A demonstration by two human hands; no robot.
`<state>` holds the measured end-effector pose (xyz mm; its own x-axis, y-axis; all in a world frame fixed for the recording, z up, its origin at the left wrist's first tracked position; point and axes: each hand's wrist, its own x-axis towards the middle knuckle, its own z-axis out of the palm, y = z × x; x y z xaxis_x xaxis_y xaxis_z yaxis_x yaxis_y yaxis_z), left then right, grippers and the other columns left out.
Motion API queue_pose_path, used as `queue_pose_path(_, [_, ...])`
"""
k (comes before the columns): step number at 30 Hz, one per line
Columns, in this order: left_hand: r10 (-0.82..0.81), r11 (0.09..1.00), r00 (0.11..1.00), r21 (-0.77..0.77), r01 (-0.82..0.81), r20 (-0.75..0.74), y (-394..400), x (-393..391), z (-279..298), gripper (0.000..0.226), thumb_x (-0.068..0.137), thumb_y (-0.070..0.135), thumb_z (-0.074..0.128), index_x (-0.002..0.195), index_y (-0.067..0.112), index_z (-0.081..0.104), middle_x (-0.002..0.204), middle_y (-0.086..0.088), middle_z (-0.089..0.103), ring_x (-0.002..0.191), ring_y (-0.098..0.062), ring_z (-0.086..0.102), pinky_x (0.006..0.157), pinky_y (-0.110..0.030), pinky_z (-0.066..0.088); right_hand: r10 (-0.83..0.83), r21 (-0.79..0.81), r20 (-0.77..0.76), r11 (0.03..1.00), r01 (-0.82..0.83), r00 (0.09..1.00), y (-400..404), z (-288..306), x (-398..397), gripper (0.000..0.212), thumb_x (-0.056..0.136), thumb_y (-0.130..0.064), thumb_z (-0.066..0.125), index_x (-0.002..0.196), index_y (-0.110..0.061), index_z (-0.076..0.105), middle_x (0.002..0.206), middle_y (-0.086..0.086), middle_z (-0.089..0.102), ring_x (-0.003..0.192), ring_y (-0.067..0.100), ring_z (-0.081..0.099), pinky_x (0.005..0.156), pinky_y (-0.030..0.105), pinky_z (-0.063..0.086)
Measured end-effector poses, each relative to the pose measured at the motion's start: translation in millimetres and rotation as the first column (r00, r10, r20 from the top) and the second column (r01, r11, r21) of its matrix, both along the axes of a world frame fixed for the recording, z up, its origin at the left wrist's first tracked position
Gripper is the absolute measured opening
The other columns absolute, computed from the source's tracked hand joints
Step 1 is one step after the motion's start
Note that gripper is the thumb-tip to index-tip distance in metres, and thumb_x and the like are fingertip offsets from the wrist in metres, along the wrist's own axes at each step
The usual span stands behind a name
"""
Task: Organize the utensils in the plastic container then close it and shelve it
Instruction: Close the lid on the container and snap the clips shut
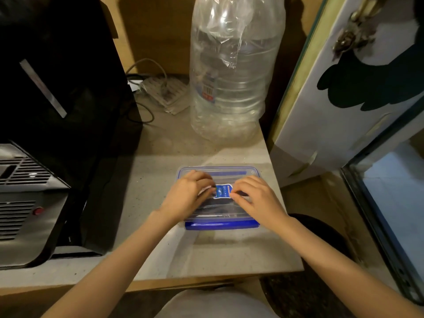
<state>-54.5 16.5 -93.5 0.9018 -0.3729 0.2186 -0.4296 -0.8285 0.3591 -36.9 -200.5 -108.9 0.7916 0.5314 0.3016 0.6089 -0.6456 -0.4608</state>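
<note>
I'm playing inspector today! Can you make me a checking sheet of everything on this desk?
Surface: pale speckled countertop, dusty near the back.
Job's things: clear plastic container with blue-trimmed lid on top; dark contents, too blurred to name.
Clutter: big empty water bottle behind the container; flat plastic packet.
Grippers: left hand and right hand press flat on the lid, either side of its blue label.
Cables: black and grey cables at the back.
Surroundings: black appliance, silver vented appliance, white door.
</note>
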Motion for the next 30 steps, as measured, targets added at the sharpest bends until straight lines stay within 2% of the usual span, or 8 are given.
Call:
queue_pose_path(4, [0.136,0.982,0.991,0.133,-0.137,0.021,-1.8,22.0,-1.5,0.05,0.083,0.047,0.036,0.113,0.018,0.063,0.128,-0.013,0.058,0.114,-0.034,0.058,0.089,-0.043,0.049,-0.064,-0.012,-0.026,0.998,0.064,0.998,6.5,7.5,30.1,0.023,0.083,-0.032,0.066,0.096,-0.014,0.066,0.096,0.001,0.065,0.097,0.018,0.055,0.083,0.022,0.034])
queue_pose_path(9, [0.273,0.961,0.942,0.099,-0.258,-0.196,1.2,46.1,-5.4,0.061,0.083,0.057,0.029,0.126,0.023,0.056,0.144,-0.005,0.046,0.14,-0.022,0.031,0.115,-0.041,0.025,-0.11,-0.09,-0.117,0.991,0.1,0.987,11.8,18.5,64.0,0.053,0.081,-0.041,0.067,0.127,-0.019,0.054,0.133,0.001,0.052,0.127,0.02,0.042,0.103,0.031,0.029])
queue_pose_path(12, [0.272,0.962,0.886,0.121,-0.244,-0.375,7.6,59.8,-4.4,0.068,0.077,0.066,0.036,0.126,0.023,0.057,0.144,-0.007,0.046,0.143,-0.022,0.027,0.117,-0.041,0.024,-0.106,-0.133,-0.321,0.989,0.066,0.941,11.3,19.3,81.4,0.064,0.079,-0.045,0.067,0.136,-0.023,0.045,0.141,0.001,0.047,0.132,0.019,0.038,0.109,0.034,0.027])
queue_pose_path(14, [0.244,0.97,0.842,0.107,-0.219,-0.482,9.7,65.9,3.6,0.071,0.08,0.065,0.042,0.132,0.018,0.051,0.146,-0.009,0.044,0.143,-0.024,0.026,0.116,-0.035,0.025,-0.082,-0.087,-0.55,0.995,0.041,0.831,11.0,18.7,90.4,0.069,0.078,-0.044,0.069,0.138,-0.021,0.043,0.141,0.003,0.049,0.131,0.017,0.043,0.11,0.035,0.033])
queue_pose_path(18, [0.164,0.974,0.686,0.008,-0.224,-0.709,12.9,79.7,15.1,0.061,0.088,0.043,0.056,0.138,0.011,0.043,0.142,-0.012,0.049,0.131,-0.023,0.046,0.108,-0.03,0.033,-0.056,-0.077,-0.771,0.997,-0.005,0.634,12.8,22.7,101.7,0.065,0.083,-0.036,0.067,0.138,-0.01,0.042,0.143,0.008,0.046,0.131,0.018,0.044,0.107,0.028,0.035])
queue_pose_path(24, [0.15,0.975,0.613,0.015,-0.22,-0.776,17.2,90.6,17.8,0.054,0.083,0.051,0.059,0.114,0.006,0.066,0.117,-0.012,0.067,0.099,-0.02,0.059,0.093,-0.03,0.043,-0.046,-0.081,-0.772,0.996,-0.027,0.634,12.7,26.7,108.5,0.041,0.084,-0.034,0.066,0.117,-0.01,0.063,0.122,0.009,0.064,0.115,0.021,0.059,0.103,0.035,0.044])
queue_pose_path(27, [0.111,0.978,0.644,-0.032,-0.207,-0.757,19.7,87.3,16.5,0.067,0.071,0.061,0.064,0.109,0.006,0.067,0.112,-0.015,0.069,0.092,-0.015,0.059,0.089,-0.032,0.046,-0.026,-0.079,-0.762,0.995,-0.053,0.647,13.1,25.2,107.7,0.044,0.082,-0.031,0.069,0.12,-0.009,0.061,0.122,0.009,0.064,0.114,0.019,0.059,0.101,0.03,0.043])
queue_pose_path(30, [0.088,0.98,0.686,-0.061,-0.19,-0.723,17.8,87.0,18.0,0.058,0.077,0.053,0.064,0.11,0.006,0.066,0.096,-0.012,0.066,0.083,-0.014,0.054,0.075,-0.025,0.043,-0.021,-0.105,-0.731,0.991,-0.083,0.682,14.3,29.2,106.9,0.056,0.082,-0.033,0.068,0.13,-0.009,0.052,0.123,0.003,0.057,0.11,0.013,0.054,0.093,0.022,0.042])
